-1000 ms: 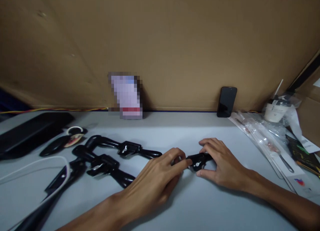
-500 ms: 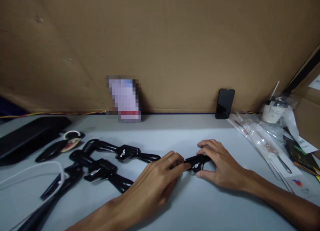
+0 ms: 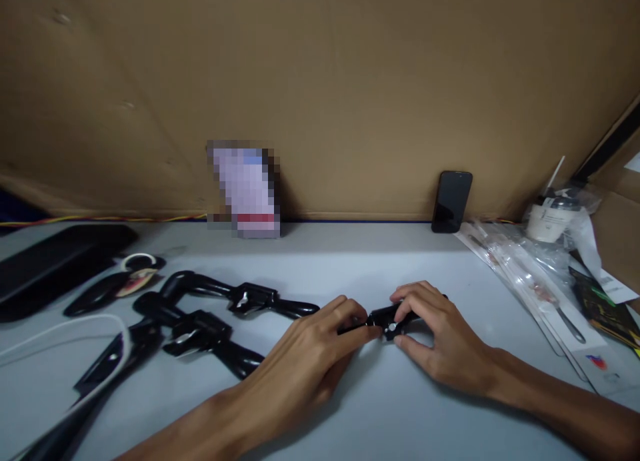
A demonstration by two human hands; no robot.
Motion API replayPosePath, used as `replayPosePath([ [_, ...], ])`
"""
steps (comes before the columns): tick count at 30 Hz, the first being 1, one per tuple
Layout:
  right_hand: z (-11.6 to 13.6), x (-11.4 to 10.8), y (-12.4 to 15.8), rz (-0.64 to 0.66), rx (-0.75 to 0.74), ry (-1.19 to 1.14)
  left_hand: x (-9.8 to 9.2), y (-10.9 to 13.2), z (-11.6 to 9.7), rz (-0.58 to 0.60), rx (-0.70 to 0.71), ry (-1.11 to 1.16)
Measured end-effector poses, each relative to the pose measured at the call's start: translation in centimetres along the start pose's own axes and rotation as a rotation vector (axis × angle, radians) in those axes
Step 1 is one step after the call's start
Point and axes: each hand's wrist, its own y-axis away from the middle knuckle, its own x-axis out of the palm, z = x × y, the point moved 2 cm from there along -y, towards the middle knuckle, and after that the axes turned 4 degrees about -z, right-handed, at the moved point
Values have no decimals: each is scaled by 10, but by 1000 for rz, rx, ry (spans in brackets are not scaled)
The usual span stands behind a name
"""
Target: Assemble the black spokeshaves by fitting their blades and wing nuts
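Note:
A small black spokeshave (image 3: 385, 316) with a bright metal screw on its body lies between my hands, just over or on the table. My left hand (image 3: 314, 346) is closed around its left handle, with a fingertip against the body. On the other side, the thumb and curled fingers of my right hand (image 3: 443, 331) grip the body and right handle. Left of my hands lie two more black spokeshaves, a farther one (image 3: 253, 300) and a nearer one (image 3: 197, 333). My left forearm passes close to the nearer one's handle.
A black case (image 3: 65, 261), a white cable (image 3: 120, 334) and a white ring (image 3: 139, 261) are at left. One phone (image 3: 451, 202) leans on the cardboard wall; a pixelated panel (image 3: 250, 194) stands left of it. Plastic-wrapped packages (image 3: 530, 288) and a cup (image 3: 550, 222) lie right.
The view has shifted slightly. My right fingers have moved a little over the spokeshave's body, and its right handle end now shows behind them. My left hand keeps its grip.

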Motion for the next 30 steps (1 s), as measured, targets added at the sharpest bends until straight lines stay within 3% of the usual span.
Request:
replayPosePath([
  [11, -5, 3, -1, 56, 25, 17, 3, 3, 3, -49, -5, 12],
  [20, -3, 0, -2, 25, 47, -103, 0, 1, 0, -21, -25, 25],
  [24, -7, -1, -3, -51, 74, -160, -1, 0, 1, -9, -19, 26],
  [30, -5, -2, -3, -64, -23, -161, 0, 0, 1, -11, -12, 15],
])
